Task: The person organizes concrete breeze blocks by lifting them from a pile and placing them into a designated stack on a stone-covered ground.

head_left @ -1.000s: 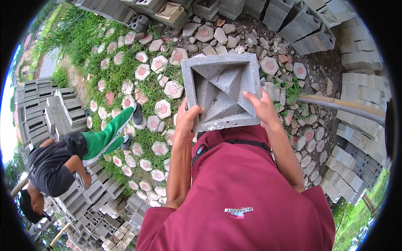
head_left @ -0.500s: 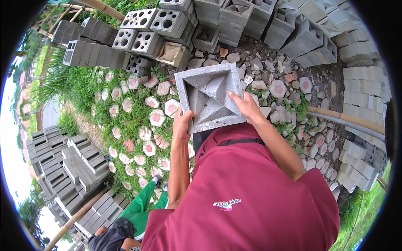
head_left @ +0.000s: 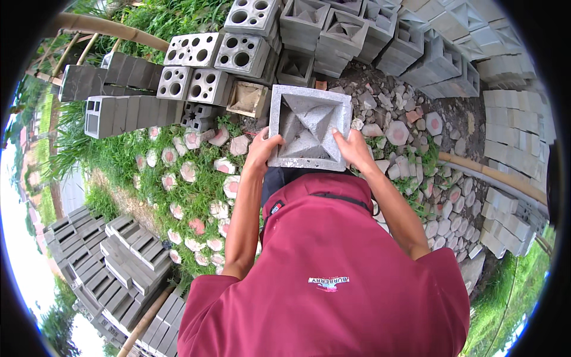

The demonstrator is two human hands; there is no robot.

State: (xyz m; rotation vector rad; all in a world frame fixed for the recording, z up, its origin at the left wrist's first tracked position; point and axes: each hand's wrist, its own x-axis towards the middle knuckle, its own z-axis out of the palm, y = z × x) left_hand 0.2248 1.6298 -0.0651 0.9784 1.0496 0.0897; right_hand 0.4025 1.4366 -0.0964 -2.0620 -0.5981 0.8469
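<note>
A square grey concrete ventilation block (head_left: pixel 315 119) with slanted triangular faces inside its frame is held out in front of my waist. On its left edge my left hand (head_left: pixel 262 150) is closed, thumb over the front rim. My right hand (head_left: pixel 353 147) grips the right edge, its thumb reaching onto the inner face. The fingers behind the block are hidden. Just beyond it stand stacks of similar ventilation blocks (head_left: pixel 342 33), and a block with a brownish hollow (head_left: pixel 247 99) lies to its left.
Blocks with round holes (head_left: pixel 242 52) are piled at the far left. Flat grey blocks (head_left: pixel 113 268) are stacked at the lower left, beside a bamboo pole (head_left: pixel 146 321). Hexagonal pavers (head_left: pixel 188 171) dot the grass, rubble (head_left: pixel 372 98) lies ahead, and another pole (head_left: pixel 488 172) crosses at right.
The block has shifted a little to the right and turned slightly clockwise, still in both hands. The view has turned, and the person in green trousers at lower left is out of sight.
</note>
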